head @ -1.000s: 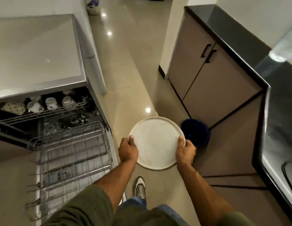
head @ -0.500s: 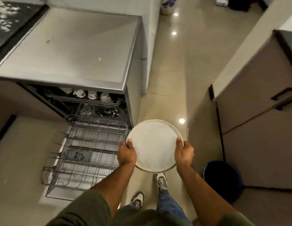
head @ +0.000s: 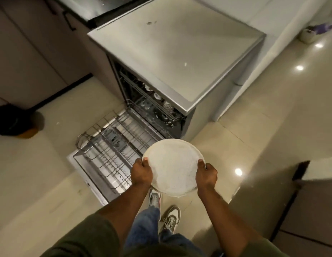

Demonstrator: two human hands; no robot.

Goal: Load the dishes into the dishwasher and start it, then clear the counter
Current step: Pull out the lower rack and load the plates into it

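A large round speckled white plate [head: 173, 166] is held flat in front of me, just right of the pulled-out lower rack. My left hand [head: 142, 172] grips its left rim and my right hand [head: 206, 173] grips its right rim, thumbs on top. The steel dishwasher [head: 172, 52] stands open, its door down on the floor. Its empty wire lower rack [head: 113, 145] is drawn out over the door. Cups and small dishes [head: 157, 101] sit on the upper rack inside.
Brown cabinets [head: 31, 58] with a dark counter run along the left. A dark bag-like object [head: 13, 121] lies on the floor at left. Another cabinet [head: 313, 210] stands at the right. A small container [head: 309, 34] sits on the glossy tiled floor far right.
I have turned left toward the dishwasher, still carrying the plate in both hands. The rack now lies just left of the plate; the blue bucket has left the view.
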